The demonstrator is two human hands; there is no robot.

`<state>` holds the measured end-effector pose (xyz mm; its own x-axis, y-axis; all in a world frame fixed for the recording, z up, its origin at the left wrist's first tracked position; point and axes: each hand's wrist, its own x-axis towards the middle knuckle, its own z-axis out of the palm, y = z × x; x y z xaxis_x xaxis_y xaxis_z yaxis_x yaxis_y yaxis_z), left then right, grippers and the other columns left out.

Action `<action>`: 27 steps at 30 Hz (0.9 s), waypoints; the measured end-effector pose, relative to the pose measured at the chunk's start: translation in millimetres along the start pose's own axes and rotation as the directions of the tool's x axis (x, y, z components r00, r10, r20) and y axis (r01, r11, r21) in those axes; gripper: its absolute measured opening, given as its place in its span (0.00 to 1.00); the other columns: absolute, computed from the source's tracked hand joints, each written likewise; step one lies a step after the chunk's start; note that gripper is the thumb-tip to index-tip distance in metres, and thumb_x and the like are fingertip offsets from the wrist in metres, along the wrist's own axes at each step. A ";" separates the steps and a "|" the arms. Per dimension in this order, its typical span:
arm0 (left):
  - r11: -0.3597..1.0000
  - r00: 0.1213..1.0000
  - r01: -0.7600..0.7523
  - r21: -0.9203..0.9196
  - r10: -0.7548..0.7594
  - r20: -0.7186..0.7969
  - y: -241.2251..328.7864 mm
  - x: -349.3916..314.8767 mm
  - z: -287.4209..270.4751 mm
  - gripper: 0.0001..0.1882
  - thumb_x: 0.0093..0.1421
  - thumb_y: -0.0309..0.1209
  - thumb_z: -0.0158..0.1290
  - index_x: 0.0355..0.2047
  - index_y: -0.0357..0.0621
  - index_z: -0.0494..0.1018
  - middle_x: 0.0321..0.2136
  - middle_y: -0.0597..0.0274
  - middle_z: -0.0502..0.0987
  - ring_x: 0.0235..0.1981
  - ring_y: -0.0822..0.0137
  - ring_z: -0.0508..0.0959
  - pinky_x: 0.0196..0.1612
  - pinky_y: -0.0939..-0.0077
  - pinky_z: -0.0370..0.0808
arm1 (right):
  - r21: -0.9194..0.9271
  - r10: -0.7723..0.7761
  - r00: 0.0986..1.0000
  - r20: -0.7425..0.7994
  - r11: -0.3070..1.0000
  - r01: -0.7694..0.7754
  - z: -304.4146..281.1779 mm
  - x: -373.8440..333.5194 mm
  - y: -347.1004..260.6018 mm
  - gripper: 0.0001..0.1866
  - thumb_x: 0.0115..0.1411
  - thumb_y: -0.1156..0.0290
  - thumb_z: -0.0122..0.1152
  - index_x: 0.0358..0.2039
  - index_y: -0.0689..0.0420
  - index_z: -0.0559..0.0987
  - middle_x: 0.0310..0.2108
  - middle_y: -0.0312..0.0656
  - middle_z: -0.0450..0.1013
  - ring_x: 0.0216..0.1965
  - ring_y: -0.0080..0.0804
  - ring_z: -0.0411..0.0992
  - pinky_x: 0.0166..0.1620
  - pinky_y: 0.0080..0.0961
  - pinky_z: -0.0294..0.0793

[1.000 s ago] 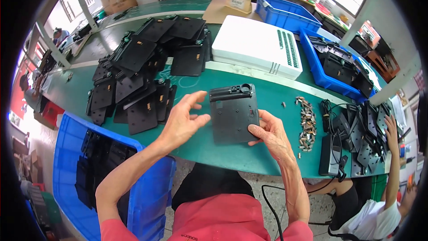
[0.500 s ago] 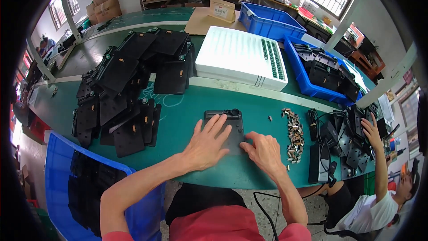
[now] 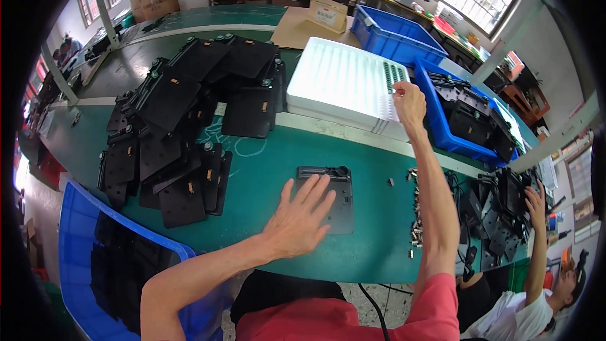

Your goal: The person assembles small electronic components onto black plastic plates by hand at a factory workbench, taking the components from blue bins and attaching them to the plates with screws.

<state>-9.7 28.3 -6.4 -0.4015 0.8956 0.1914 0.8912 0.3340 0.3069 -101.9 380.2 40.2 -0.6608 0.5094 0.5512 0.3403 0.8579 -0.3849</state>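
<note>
A flat black plate [image 3: 341, 211] with a round socket in its top corner lies on the green table in front of me. My left hand [image 3: 302, 220] rests over its left part, fingers spread and flat. Farther off, my right hand [image 3: 410, 105] reaches over the right end of a white foam tray [image 3: 334, 74]. Its thumb and fingers are pinched together beside rows of small dark green round parts [image 3: 392, 72]. What the pinch holds, if anything, is hidden by the fingers.
Left stands a heap of black plates [image 3: 170, 98]; below it, a blue bin [image 3: 82, 233] holds more. Small metal pieces [image 3: 415, 215] lie partly under my right forearm. At right are a blue crate [image 3: 435, 117], black parts and a co-worker's hand [image 3: 536, 205].
My right hand has left the plate's right edge and moved up and away to the white tray's green parts. My left hand stays spread on the plate. The view has shifted slightly.
</note>
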 end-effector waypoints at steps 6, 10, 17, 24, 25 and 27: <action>1.000 1.000 0.013 -0.011 -0.013 -0.006 -1.3 -2.7 -0.9 0.35 0.56 0.40 0.56 0.61 0.37 0.61 0.68 0.44 0.49 0.68 0.48 0.49 0.63 0.38 0.48 | -0.167 -0.064 0.989 0.131 0.982 0.086 35.1 31.5 21.8 0.13 0.52 0.75 0.55 0.35 0.47 0.83 0.38 0.46 0.78 0.40 0.50 0.77 0.42 0.43 0.76; 1.000 1.000 0.006 -0.020 -0.007 -0.011 -1.3 -1.5 -2.2 0.34 0.58 0.42 0.54 0.60 0.36 0.62 0.67 0.43 0.50 0.68 0.49 0.50 0.62 0.37 0.49 | -0.243 -0.284 0.945 0.164 0.917 0.317 40.7 37.0 28.2 0.05 0.51 0.76 0.57 0.27 0.53 0.80 0.37 0.45 0.77 0.36 0.50 0.77 0.37 0.43 0.76; 1.000 1.000 0.000 -0.010 0.000 -0.029 -1.8 -3.8 -1.8 0.32 0.59 0.43 0.52 0.59 0.35 0.64 0.66 0.43 0.52 0.67 0.50 0.52 0.61 0.38 0.51 | -0.116 -0.177 0.939 0.294 0.969 0.219 32.6 60.4 31.0 0.05 0.48 0.74 0.61 0.28 0.52 0.80 0.29 0.45 0.78 0.34 0.47 0.77 0.37 0.41 0.75; 0.999 0.999 0.007 -0.031 -0.008 -0.035 -0.9 -3.3 -0.3 0.35 0.55 0.41 0.56 0.60 0.37 0.62 0.66 0.44 0.52 0.68 0.49 0.50 0.63 0.38 0.48 | 0.424 -0.136 0.937 0.323 0.906 -0.014 -7.4 76.5 18.8 0.10 0.48 0.74 0.66 0.33 0.62 0.80 0.28 0.42 0.79 0.30 0.28 0.77 0.35 0.22 0.73; 0.999 0.999 -0.011 -0.041 0.009 -0.034 -0.4 -2.4 0.9 0.35 0.55 0.41 0.56 0.60 0.37 0.62 0.66 0.44 0.52 0.68 0.49 0.50 0.63 0.38 0.48 | 0.553 -0.156 0.905 0.395 0.827 -0.100 -11.6 66.6 10.4 0.08 0.51 0.76 0.65 0.33 0.64 0.79 0.29 0.41 0.78 0.30 0.26 0.76 0.34 0.19 0.73; 1.000 0.999 0.010 -0.024 -0.012 -0.052 -2.9 -5.8 0.2 0.35 0.55 0.41 0.56 0.59 0.37 0.63 0.66 0.44 0.52 0.68 0.49 0.51 0.63 0.38 0.49 | 0.742 -0.114 0.869 0.482 0.581 -0.336 -19.0 29.5 -23.1 0.07 0.53 0.78 0.65 0.34 0.65 0.79 0.31 0.42 0.78 0.32 0.26 0.77 0.38 0.19 0.76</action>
<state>-9.9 22.2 -8.6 -0.4224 0.8750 0.2365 0.8818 0.3362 0.3308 -116.6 376.6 79.4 -0.9354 0.3126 0.1655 -0.0767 0.2775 -0.9577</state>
